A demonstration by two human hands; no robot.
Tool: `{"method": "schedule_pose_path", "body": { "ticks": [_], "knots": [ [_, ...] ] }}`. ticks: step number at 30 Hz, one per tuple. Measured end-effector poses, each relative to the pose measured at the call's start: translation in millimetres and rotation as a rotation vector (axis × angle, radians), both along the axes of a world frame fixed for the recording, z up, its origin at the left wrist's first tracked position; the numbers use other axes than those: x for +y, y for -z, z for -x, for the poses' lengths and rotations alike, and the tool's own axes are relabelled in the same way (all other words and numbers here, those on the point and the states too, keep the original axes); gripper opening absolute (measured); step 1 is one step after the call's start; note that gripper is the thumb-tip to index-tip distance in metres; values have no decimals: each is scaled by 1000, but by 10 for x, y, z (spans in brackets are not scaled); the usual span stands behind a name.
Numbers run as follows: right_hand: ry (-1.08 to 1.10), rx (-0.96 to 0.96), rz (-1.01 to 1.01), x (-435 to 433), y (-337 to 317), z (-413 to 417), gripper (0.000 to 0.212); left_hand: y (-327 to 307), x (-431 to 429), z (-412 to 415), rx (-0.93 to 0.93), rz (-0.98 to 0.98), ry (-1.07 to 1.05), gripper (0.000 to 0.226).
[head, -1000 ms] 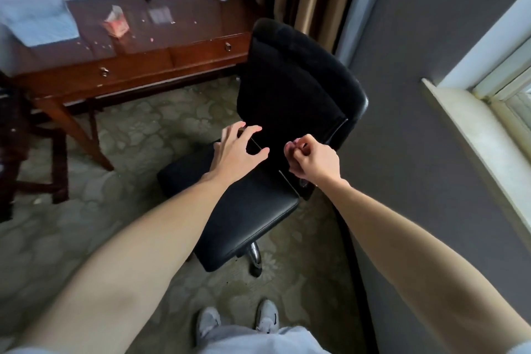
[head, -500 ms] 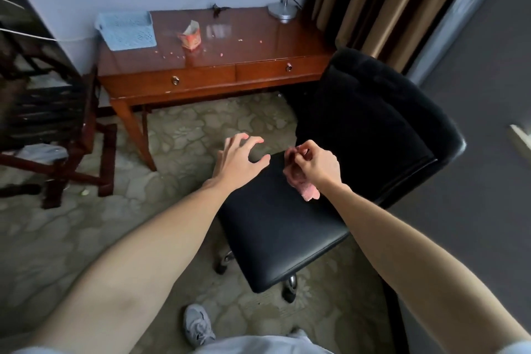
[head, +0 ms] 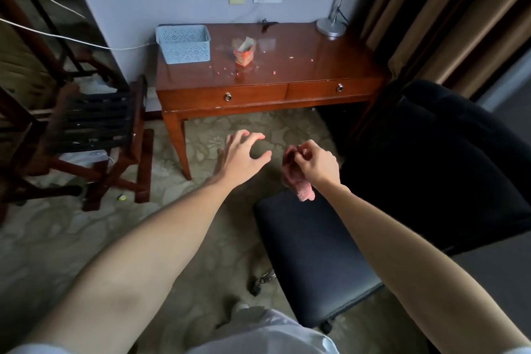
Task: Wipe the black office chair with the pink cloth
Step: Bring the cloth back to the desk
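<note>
Pre-wipe step: pink cloth (head: 298, 185), bunched, pinched in curled fingers (head: 307, 150) of right hand (head: 319, 164), hanging over the 12 o'clock edge of the black office chair (head: 311, 253) seat; left hand (head: 244, 158) at cloth's 9 o'clock, spread wide, empty; next, judged: lower cloth flat onto seat.

The chair (head: 330, 253) stands right of the desk (head: 287, 72), which bears a basket (head: 184, 43).

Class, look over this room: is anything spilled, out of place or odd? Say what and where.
Yes. Small crumbs lie scattered over the wooden desk top around an opened orange packet, like a spill. A small yellowish scrap also lies on the carpet beside the folding rack.
</note>
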State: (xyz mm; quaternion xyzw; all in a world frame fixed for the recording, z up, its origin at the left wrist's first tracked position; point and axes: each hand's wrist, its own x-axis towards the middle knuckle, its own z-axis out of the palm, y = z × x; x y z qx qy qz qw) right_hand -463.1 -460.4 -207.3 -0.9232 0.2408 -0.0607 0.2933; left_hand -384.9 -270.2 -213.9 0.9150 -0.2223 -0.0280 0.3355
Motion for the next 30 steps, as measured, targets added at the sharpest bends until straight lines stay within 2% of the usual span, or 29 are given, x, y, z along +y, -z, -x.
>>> {"method": "schedule_pose_path", "body": {
  "ticks": [4,11,16,19,23,30],
  "knots": [
    [-17,11,-6,125,46,-440,23,35,158,-411,-1,0,-23,46],
    [-53,22,3,199,223,-1494,23,120,289,-1386,67,-10,-48,67],
    [-122,25,-28,244,265,-2290,21,113,360,-2106,26,-55,-71,53],
    [-145,26,-15,253,251,-2728,22,105,438,-2509,14,-91,-112,57],
    [-192,22,-16,327,255,-3160,23,149,568,-2913,23,-151,-153,51],
    [-156,-4,-139,627,320,-3941,18,149,826,-3611,40,-198,-181,53]
  ]
}}
